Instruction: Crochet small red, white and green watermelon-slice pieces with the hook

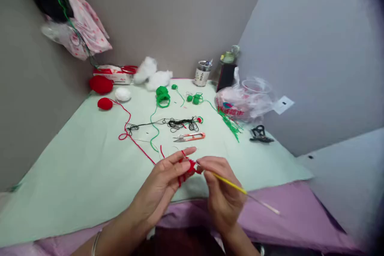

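Note:
Between my two hands is a small red crocheted piece (192,165). My left hand (165,182) pinches it between thumb and fingers, with red yarn running round the fingers. My right hand (223,192) grips a crochet hook (229,183) with a yellow handle; its tip meets the red piece, and its far end points down to the right. Red yarn (141,148) trails from my left hand back to a small red ball (105,104). Just beyond my hands lie thread snips (190,137) with orange handles.
Tangled black thread (180,124), green yarn balls (162,94), a white ball (123,94) and white stuffing (159,80) lie farther back. A pen tin (202,74), a plastic bag (240,102) and a black clip (261,134) stand or lie towards the right.

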The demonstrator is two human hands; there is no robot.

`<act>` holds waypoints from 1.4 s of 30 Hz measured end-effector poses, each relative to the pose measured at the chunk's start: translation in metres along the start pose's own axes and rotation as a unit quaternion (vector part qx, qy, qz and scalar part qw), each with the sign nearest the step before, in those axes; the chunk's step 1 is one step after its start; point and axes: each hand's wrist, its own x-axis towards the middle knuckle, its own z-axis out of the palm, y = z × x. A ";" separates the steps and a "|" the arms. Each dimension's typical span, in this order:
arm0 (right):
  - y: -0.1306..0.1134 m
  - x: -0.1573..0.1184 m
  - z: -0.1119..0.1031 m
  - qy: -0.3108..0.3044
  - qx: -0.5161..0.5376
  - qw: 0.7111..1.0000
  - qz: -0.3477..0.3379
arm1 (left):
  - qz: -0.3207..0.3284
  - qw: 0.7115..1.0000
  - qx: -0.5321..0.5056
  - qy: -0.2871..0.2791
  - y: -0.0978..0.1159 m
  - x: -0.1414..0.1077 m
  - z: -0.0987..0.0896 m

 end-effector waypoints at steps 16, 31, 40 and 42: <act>-0.002 0.007 0.001 -0.003 0.071 0.994 0.081 | 0.168 0.968 0.181 0.036 -0.008 -0.002 -0.001; -0.003 0.013 -0.002 0.013 0.079 0.992 0.096 | 0.108 0.990 0.093 0.013 -0.005 0.002 -0.001; -0.004 0.007 0.003 0.017 0.035 0.998 0.056 | 0.085 0.992 0.097 -0.002 -0.005 -0.003 0.004; -0.003 0.012 0.002 0.022 0.122 0.982 0.140 | 0.072 0.993 0.095 -0.005 -0.001 -0.003 0.004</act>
